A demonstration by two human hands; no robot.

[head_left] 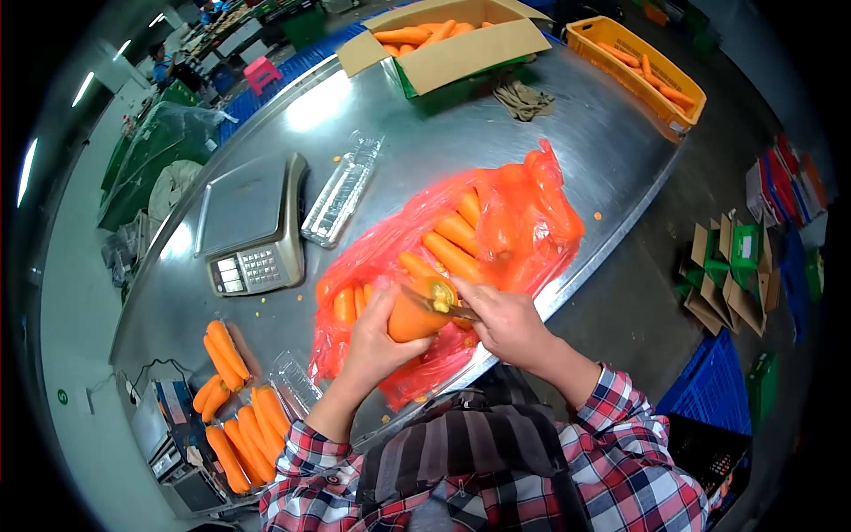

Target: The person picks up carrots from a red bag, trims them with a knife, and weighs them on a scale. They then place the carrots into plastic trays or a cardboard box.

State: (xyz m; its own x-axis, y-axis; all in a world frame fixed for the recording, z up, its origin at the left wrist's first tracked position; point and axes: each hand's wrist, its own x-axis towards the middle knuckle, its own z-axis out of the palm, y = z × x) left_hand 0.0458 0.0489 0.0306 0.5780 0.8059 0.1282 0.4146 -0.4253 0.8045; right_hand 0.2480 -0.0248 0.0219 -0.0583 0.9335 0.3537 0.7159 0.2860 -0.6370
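Plaid shirt (620, 461): fills the bottom of the frame, behind a striped apron (461, 461).
Left hand (377, 341): at centre, wrapped round 1 thick carrot (412, 321), whose greenish cut end faces right.
Right hand (514, 326): just right of centre, fingers closed on a knife (463, 312); its blade crosses the carrot's end, apparently touching it, though blur makes contact hard to confirm.
Red bag (403, 386): centre, beneath the 2 hands, with more carrots (452, 255) inside.
Weighing scale (253, 222): left of centre on the metal table (612, 133); 1 clear tray (344, 191) lies just right of it.
Loose carrots (248, 434): lower left.
Cardboard box (483, 60): top centre, holding carrots.
Yellow crate (693, 113): upper right, carrots inside.
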